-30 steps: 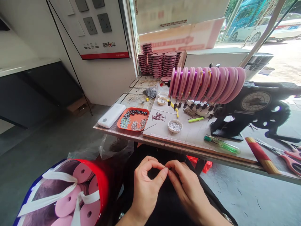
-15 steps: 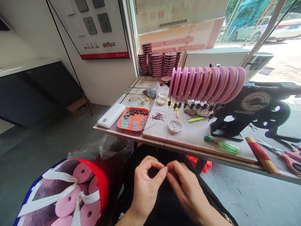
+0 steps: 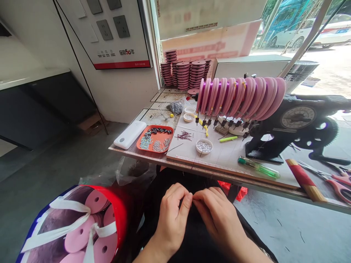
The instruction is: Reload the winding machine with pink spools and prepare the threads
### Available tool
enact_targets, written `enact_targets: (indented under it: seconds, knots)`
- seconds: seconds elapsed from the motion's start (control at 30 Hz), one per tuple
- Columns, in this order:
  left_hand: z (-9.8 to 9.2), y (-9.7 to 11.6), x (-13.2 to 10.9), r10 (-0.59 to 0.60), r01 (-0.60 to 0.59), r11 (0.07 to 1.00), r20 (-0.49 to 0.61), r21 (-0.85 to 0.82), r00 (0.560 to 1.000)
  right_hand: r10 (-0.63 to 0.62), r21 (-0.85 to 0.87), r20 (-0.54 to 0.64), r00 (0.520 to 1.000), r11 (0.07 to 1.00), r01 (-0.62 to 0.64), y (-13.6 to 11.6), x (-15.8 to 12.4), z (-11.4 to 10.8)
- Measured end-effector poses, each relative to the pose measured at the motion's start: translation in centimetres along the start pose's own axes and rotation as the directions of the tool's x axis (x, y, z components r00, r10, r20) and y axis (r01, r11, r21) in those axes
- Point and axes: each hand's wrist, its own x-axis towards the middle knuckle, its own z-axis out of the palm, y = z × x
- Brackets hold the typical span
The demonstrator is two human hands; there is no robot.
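Note:
Above my dark-clothed lap, my left hand is closed in a pinch, thumb against the fingers. Close on its right, my right hand pinches too, its fingertips almost meeting the left ones. Whatever lies between the fingertips is too small to make out. Beyond the hands, on the table, are an orange tray of small dark, pale and metallic parts, a round white dish of small white pieces, and dark thin sticks.
A black winding machine carries a row of pink spools. A green pen, brush and scissors lie at the right. White power bank sits left. A red-rimmed bag of pink discs stands lower left.
My left hand has turned slightly, its thumb now more upright and its fingers closer together. My right hand's fingers are flatter and lean further left. The things on the table have not moved.

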Motion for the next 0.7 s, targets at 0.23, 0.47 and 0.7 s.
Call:
enact_targets:
  seconds: [0.23,0.47,0.7]
  knots:
    - [0.28,-0.51,0.19,-0.140,0.142,0.971,0.027,-0.193,0.990,0.175,0.122,0.053,0.983,0.976,-0.180,0.13,-0.78,-0.02]
    - [0.46,-0.55,0.09,-0.159,0.157,0.962,0.005,-0.222,0.987,0.204,0.150,0.027,0.979,0.967,-0.206,0.04,-0.53,-0.06]
    - [0.50,-0.34,0.03,-0.166,0.175,0.952,0.059,-0.249,0.984,0.213,0.150,0.029,0.977,0.965,-0.215,-0.05,-0.63,0.05]
